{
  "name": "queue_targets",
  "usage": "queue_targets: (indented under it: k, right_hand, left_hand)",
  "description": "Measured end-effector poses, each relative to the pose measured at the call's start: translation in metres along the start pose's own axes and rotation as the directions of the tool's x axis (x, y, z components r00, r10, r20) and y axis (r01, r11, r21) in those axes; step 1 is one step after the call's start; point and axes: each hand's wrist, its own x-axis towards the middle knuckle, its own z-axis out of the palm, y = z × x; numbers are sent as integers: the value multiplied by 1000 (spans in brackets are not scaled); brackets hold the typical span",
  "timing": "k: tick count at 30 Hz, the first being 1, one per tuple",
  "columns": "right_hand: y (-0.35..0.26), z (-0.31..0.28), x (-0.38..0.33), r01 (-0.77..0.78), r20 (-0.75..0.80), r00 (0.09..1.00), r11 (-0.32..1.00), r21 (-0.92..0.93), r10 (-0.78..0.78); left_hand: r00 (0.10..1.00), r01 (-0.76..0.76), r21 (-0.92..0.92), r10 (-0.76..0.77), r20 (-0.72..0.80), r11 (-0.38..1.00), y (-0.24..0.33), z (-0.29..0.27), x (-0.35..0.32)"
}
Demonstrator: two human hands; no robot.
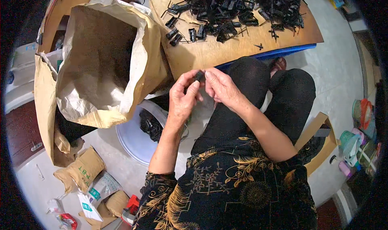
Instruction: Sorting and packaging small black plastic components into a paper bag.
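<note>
Between thumb and fingers, my left hand (182, 95) grips a small black plastic part (199, 75) in front of my knees. My right hand (224, 91) is closed in a pinch at the right end of the same part, and its fingertips cover that end. Beyond the hands, a large heap of similar black plastic parts (226, 11) with thin stems lies on a wooden board (182, 58). Several loose parts (176, 39) sit at the heap's left edge, and a small black stem piece (258, 46) lies near the board's front edge.
A tall open paper sack (151, 68) with a white lining stands at left. Below it, a white tub (131, 147) holds black parts (151, 127). Packed brown bags (87, 169) lie on the floor at lower left. A cardboard box (319, 137) is by my right side.
</note>
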Motion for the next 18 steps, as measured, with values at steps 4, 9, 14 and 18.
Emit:
queue_targets:
  k: [4, 9, 14, 18]
  right_hand:
    - [0, 3, 1, 43, 24, 999, 998, -44, -42]
    - [-2, 7, 1, 83, 38, 996, 994, -76, -81]
    - [1, 8, 2, 140, 40, 990, 981, -130, -136]
    - [6, 9, 3, 171, 21, 985, 973, -152, -170]
  left_hand:
    - [999, 23, 22, -22, -24, 1000, 1, -1, 2]
    - [998, -39, 24, 41, -50, 999, 1, 1, 4]
    - [992, -68, 168, 85, -92, 983, -1, 3, 5]
    - [990, -77, 191, 98, -105, 979, -3, 5, 4]
